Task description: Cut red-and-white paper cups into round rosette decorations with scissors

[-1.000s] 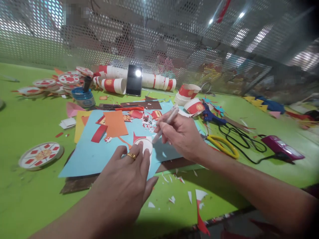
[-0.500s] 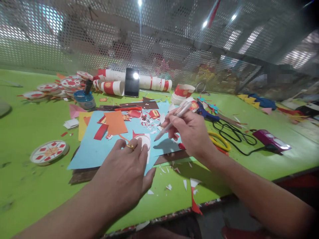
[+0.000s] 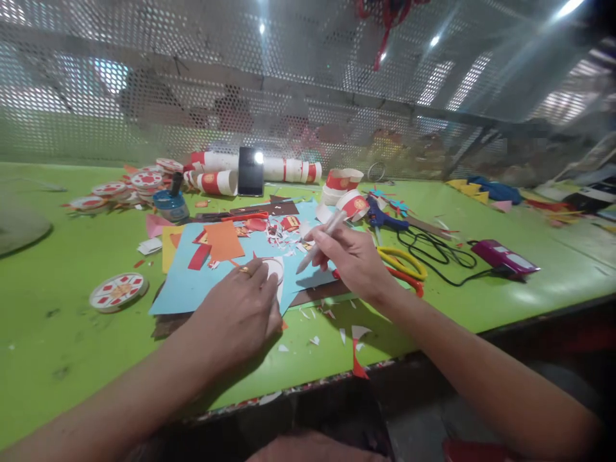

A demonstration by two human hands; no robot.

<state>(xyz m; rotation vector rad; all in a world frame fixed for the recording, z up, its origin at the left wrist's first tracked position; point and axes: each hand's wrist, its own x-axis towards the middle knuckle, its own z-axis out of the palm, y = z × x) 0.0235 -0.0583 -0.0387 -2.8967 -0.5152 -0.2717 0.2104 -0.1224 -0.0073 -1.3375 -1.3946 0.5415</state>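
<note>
My left hand [image 3: 248, 301], a ring on one finger, presses curled fingertips onto a white round disc [image 3: 274, 266] lying over white paper. The thumb is tucked close to the fingers, and the palm hides part of the paper. Just to the right, my right hand [image 3: 353, 256] grips a grey-white pen [image 3: 320, 242], its tip slanting down close to the disc. Beneath both hands is a light blue sheet [image 3: 185, 285]. An orange paper piece [image 3: 225, 240] and red and white scraps [image 3: 279, 234] are on that sheet.
Yellow-handled scissors [image 3: 404, 262] and a blue glue gun [image 3: 387, 219] sit at the right, with a cable and purple box [image 3: 503, 258]. A blue jar [image 3: 171, 204], phone [image 3: 251, 172] and paper cups [image 3: 216, 183] stand behind. A decorated disc [image 3: 118, 292] lies left.
The camera view has tilted and shifted. My left thumb has drawn in against the fingers. My right hand keeps the pen, its tip still near the disc.
</note>
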